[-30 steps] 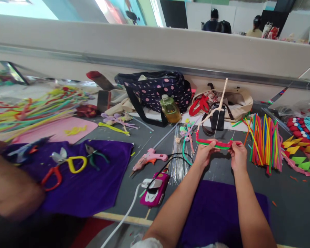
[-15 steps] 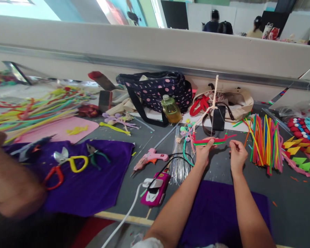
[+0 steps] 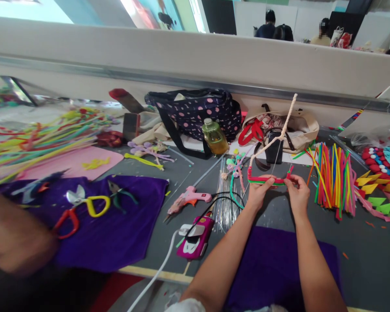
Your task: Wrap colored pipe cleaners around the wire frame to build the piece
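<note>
A red and green pipe-cleaner frame (image 3: 267, 179), made of strands lying side by side, spans the space between my two hands. My left hand (image 3: 258, 193) is closed around its middle, thumb on top. At its right end, where a short red and green tip stands up, my right hand (image 3: 298, 193) pinches the strands; its fingertips partly hide them. From the left end rises a cream-wrapped stem (image 3: 268, 145), which slants up to the right and forks above my hands. A thin pale line runs down from the fork to my left hand.
A pink glue gun (image 3: 190, 199), magenta device (image 3: 196, 242) and clear sticks (image 3: 226, 203) lie to the left. Red-and-yellow-handled scissors (image 3: 81, 199) rest on a purple cloth (image 3: 117, 242), near another person's blurred arm (image 3: 16, 225). Bundled colourful pipe cleaners (image 3: 336, 177) lie right; a bottle (image 3: 215, 138) stands behind.
My right hand has moved left and now pinches the frame's right end, which has been bent upward. The cream stem has swung to the right.
</note>
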The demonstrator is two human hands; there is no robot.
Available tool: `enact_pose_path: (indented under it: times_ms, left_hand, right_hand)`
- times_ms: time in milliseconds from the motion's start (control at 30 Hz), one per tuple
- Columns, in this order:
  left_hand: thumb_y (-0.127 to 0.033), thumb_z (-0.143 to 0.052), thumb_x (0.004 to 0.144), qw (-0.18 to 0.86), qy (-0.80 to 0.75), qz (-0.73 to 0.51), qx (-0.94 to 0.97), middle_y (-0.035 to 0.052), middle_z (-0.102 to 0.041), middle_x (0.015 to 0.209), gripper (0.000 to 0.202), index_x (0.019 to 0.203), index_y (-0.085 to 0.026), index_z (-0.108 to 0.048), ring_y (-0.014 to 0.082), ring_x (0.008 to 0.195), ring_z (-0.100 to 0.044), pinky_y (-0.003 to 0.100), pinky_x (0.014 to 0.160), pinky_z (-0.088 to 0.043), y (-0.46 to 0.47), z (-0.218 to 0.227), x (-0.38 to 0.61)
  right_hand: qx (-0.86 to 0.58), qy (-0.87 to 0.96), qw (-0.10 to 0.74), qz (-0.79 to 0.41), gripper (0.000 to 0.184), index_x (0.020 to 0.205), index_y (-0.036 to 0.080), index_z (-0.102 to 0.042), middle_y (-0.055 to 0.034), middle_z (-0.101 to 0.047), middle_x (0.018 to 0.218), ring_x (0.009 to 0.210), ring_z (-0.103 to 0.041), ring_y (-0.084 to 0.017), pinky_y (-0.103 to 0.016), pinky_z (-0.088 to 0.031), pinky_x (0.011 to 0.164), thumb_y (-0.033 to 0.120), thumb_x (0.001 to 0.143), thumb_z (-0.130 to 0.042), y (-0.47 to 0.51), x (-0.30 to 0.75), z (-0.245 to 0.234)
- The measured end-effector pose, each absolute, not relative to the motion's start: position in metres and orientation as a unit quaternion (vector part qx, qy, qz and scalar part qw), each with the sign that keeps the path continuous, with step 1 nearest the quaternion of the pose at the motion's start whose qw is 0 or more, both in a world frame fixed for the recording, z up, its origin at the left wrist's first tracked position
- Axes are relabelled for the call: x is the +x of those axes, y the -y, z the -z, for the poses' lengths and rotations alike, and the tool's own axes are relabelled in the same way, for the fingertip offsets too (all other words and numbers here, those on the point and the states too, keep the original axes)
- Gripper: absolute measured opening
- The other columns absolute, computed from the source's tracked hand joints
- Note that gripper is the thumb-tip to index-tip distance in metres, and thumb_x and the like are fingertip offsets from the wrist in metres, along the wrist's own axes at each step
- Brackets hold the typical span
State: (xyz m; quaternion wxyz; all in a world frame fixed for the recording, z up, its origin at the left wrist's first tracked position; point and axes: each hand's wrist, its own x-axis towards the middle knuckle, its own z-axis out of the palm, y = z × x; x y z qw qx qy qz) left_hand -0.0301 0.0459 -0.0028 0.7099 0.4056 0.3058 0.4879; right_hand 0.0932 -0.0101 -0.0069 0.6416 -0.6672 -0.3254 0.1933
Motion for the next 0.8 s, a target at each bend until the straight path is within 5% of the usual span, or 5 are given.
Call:
enact_pose_path:
  times_ms: [467, 667, 800]
  left_hand:
    - [-0.038, -0.082, 0.064, 0.735, -0.303, -0.461, 0.394, 0.0082, -0.073, 0.074, 0.035, 0.083, -0.011, -0.071, 0.0196, 0.067, -0.069, 0.03, 0.061, -0.056, -0.048, 0.003, -0.034]
    - [-0.039, -0.08, 0.066, 0.686, -0.324, -0.504, 0.412, 0.0098, -0.073, 0.081, 0.035, 0.085, -0.011, -0.072, 0.022, 0.074, -0.07, 0.032, 0.064, -0.058, -0.047, 0.008, -0.029]
    - [-0.039, -0.076, 0.071, 0.612, -0.342, -0.527, 0.48, 0.0088, -0.074, 0.083, 0.028, 0.084, -0.014, -0.074, 0.0223, 0.077, -0.07, 0.033, 0.067, -0.058, -0.046, 0.012, -0.026]
  right_hand:
    - [-0.558, 0.346, 0.637, -0.404, 0.027, 0.075, 0.021, -0.062, 0.0042, -0.056, 0.063, 0.054, -0.048, -0.011, -0.024, -0.044, 0.049, 0.042, 0.066, -0.076, 0.019, 0.111, -0.006]
    - [-0.65, 0.345, 0.643, -0.21, 0.036, 0.087, 0.019, -0.06, 0.0005, -0.06, 0.076, 0.064, -0.054, -0.013, -0.024, -0.045, 0.055, 0.047, 0.068, -0.074, 0.013, 0.107, 0.002]
    - [-0.693, 0.415, 0.586, -0.061, 0.034, 0.1, 0.019, -0.066, -0.0016, -0.059, 0.077, 0.061, -0.052, -0.012, -0.025, -0.045, 0.061, 0.048, 0.083, -0.059, 0.017, 0.1, 0.0]
